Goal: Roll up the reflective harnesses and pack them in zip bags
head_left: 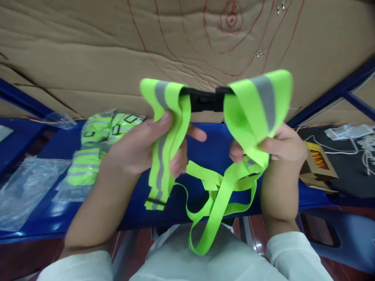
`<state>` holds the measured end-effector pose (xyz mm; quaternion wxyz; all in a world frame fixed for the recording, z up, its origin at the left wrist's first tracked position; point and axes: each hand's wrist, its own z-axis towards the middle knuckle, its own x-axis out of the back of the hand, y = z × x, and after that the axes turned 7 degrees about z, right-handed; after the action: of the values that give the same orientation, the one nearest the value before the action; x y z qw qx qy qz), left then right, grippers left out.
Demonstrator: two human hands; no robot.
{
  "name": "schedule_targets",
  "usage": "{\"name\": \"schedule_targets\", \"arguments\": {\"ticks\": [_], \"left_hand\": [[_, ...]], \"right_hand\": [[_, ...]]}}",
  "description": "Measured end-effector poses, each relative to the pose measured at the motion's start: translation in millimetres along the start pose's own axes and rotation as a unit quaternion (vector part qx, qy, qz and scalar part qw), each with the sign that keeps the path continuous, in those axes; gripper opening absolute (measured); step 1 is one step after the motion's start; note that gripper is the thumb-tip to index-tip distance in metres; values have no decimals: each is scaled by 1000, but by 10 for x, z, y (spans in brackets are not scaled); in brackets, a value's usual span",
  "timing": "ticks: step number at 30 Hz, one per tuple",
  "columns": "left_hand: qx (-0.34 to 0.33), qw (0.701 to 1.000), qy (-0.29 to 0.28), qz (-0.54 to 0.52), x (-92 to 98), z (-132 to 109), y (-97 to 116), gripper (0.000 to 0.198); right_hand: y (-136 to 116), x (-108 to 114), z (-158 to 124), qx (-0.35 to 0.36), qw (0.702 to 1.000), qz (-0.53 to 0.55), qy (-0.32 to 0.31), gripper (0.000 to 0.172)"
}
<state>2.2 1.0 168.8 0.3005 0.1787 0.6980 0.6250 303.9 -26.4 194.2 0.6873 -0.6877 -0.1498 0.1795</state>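
Observation:
A neon yellow-green reflective belt (211,218) with grey stripes is stretched between my hands above the blue table. Its black buckle (206,100) sits in the middle, its two halves joined. My left hand (146,142) pinches the folded strap left of the buckle, thumb in front. On the other side, my right hand (284,146) grips the strap below a wide loop. A black slider (155,201) shows at the hanging left end. Loose strap loops dangle between my hands, down toward my lap.
Packed neon vests (113,127) in clear bags and a flat clear plastic bag (26,191) lie left on the blue table (140,210). At right are an open cardboard box (318,164) and white cables (367,148). Cardboard (88,47) stands behind; a blue chair (345,234) is lower right.

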Motion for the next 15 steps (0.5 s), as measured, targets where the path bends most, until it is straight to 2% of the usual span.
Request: {"name": "schedule_targets", "arguments": {"ticks": [1,3,7,11,15], "left_hand": [[1,1000,-5,2,-14,67,-3,54],[-3,1000,26,0,-34,192,-29,49],[-19,995,99,-18,-86,338,-135,42],[-37,988,147,21,-145,399,-221,41],[-68,979,177,79,-158,463,-273,38]], "right_hand": [[24,-27,58,-1,1000,-20,-9,37],[87,-77,190,1,999,-45,-10,34],[258,-186,440,48,997,4,67,37],[387,-320,584,77,989,-4,128,36],[443,-402,647,49,988,81,120,31]]}}
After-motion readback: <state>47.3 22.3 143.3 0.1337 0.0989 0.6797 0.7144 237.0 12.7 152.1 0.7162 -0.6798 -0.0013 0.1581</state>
